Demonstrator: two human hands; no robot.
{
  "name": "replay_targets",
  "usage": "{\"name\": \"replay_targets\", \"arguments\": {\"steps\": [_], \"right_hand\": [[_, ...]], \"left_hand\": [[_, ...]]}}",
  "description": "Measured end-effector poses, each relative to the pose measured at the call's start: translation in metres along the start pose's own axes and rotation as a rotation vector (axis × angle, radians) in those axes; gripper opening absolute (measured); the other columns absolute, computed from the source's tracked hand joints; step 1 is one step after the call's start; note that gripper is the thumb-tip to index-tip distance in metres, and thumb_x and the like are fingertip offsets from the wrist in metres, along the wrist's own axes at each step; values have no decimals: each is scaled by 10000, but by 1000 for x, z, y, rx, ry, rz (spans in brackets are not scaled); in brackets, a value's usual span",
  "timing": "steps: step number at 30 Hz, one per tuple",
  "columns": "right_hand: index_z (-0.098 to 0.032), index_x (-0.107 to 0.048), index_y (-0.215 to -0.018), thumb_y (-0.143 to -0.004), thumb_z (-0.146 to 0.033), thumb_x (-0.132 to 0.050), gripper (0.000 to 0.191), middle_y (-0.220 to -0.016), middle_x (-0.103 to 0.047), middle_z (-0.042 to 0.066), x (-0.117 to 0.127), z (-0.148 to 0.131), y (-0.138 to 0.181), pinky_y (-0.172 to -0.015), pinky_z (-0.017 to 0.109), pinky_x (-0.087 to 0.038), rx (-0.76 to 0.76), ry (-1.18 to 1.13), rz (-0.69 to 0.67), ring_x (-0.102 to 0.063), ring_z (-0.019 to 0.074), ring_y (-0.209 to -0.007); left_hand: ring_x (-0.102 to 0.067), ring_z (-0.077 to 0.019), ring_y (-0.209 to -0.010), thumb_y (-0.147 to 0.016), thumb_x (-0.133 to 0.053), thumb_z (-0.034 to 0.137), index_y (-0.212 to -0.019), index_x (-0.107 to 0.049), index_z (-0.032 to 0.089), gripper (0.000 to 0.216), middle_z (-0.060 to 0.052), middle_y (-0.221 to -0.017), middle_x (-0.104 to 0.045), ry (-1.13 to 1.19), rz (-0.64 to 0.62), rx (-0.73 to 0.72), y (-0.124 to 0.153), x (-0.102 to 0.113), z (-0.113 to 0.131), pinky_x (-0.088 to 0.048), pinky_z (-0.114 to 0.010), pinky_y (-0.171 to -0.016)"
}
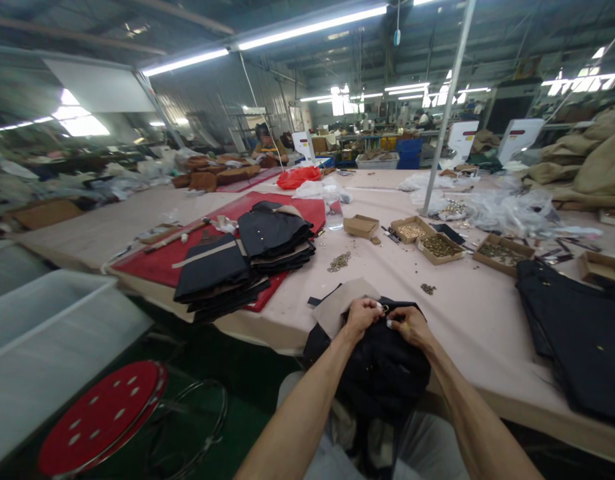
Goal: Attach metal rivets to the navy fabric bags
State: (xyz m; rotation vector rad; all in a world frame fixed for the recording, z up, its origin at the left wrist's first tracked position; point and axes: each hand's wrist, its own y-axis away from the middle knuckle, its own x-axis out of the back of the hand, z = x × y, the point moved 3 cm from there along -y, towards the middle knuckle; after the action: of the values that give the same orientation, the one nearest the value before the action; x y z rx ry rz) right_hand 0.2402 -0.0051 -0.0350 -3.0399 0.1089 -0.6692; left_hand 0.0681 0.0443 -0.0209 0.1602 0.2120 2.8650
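My left hand (362, 315) and my right hand (408, 325) meet at the table's near edge, both pinched on the top of a dark fabric piece (382, 373) that hangs into my lap. Between the fingertips sits a small metal ring (384, 309). A tan lining flap (342, 303) lies under the left hand. A few loose metal rings (428, 289) lie just beyond the hands, and a bigger pile of rings (339, 262) is further out.
Stacks of dark fabric pieces (247, 257) lie on a red mat (162, 260) at left. More dark pieces (577, 333) lie at right. Cardboard boxes of metal parts (440, 247) stand mid-table by a pole (444, 107). A red stool (102, 413) and white bin (42, 313) stand at lower left. A person sits far back.
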Motion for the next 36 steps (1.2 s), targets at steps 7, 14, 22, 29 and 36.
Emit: {"name": "replay_targets", "arguments": {"steps": [7, 14, 22, 29, 36], "right_hand": [[-168, -750, -793, -667, -344, -691, 224, -663, -667, 18, 8, -1, 2, -548, 251, -385, 34, -169, -102, -540, 156, -588], [-166, -697, -880, -725, -357, -696, 246, -787, -664, 13, 10, -1, 3, -627, 255, -400, 90, -339, -170, -545, 151, -676], [-175, -699, -878, -738, -334, -703, 212, -773, -651, 1, 12, 2, 3, -631, 246, -385, 112, -366, -190, -531, 143, -678], [-167, -725, -871, -713, -335, -700, 232, -786, -684, 24, 10, 3, -1, -649, 259, -425, 92, -321, -118, -571, 167, -699], [-166, -740, -895, -781, -424, -650, 297, -763, -688, 39, 15, -4, 9, -626, 270, -437, 109, -227, 42, -583, 181, -681]], "left_hand": [[-492, -63, -525, -616, -752, 260, -812, -710, 77, 271, -48, -689, -660, 70, -34, 33, 1, 2, -3, -369, -208, -536], [-465, -58, -526, -625, -778, 351, -764, -676, 78, 323, -18, -648, -605, 139, -101, -3, 0, 1, -2, -351, -213, -544], [-452, -68, -508, -670, -737, 352, -733, -664, 89, 281, 2, -576, -562, -3, -122, 7, 1, -4, 2, -339, -212, -523], [-458, -78, -525, -665, -700, 233, -744, -721, 96, 159, -4, -591, -605, -349, 17, 16, 8, -14, 14, -306, -196, -504], [-635, -153, -698, -720, -660, 248, -846, -763, 208, 167, -32, -768, -727, -641, 142, 37, 18, -18, 16, -414, -228, -622]]}}
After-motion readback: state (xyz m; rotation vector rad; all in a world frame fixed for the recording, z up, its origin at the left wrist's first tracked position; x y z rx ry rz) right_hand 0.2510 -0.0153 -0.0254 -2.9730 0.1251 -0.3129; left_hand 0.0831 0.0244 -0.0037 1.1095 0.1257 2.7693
